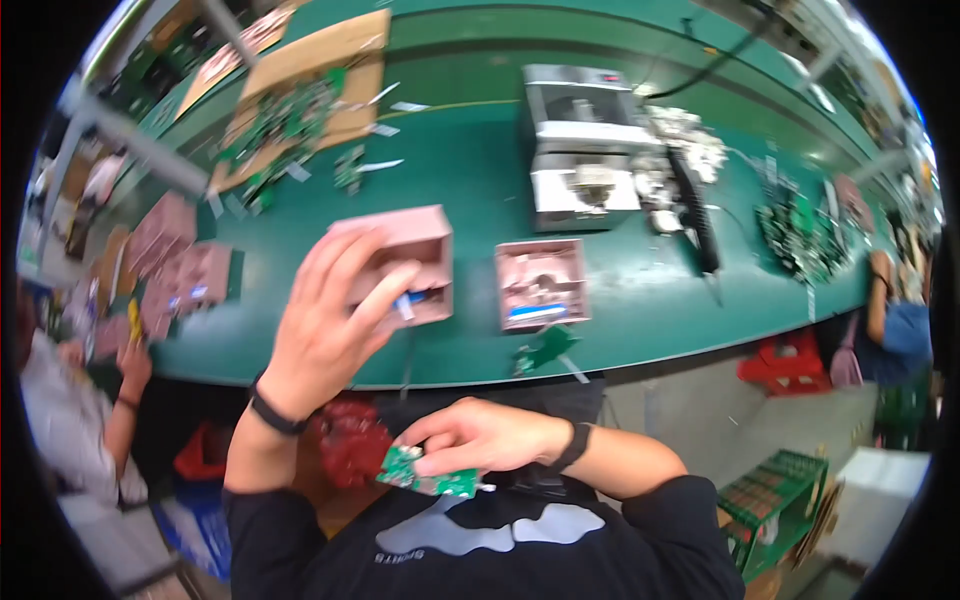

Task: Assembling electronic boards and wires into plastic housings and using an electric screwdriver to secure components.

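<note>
My left hand [335, 305] grips a pink open-sided box [432, 240] on the green bench, fingers over its top and thumb across the opening. Inside the box something blue and white shows beside the thumb, partly hidden. Close to my chest, my right hand [490, 437] holds a green circuit board [455, 484] between thumb and fingers. A second pink box [577, 262] lies to the right of the first, with its inside facing up and a blue-and-white strip along its near side. Another green circuit board [550, 347] rests by the bench's front edge.
A grey metal bench machine [580, 140] stands at the back, with a black cylindrical hand tool [692, 210] and white parts beside it. Circuit boards [290, 120] pile up far left, more [800, 235] at right. Pink boxes [165, 235] stack at left. People sit on both sides.
</note>
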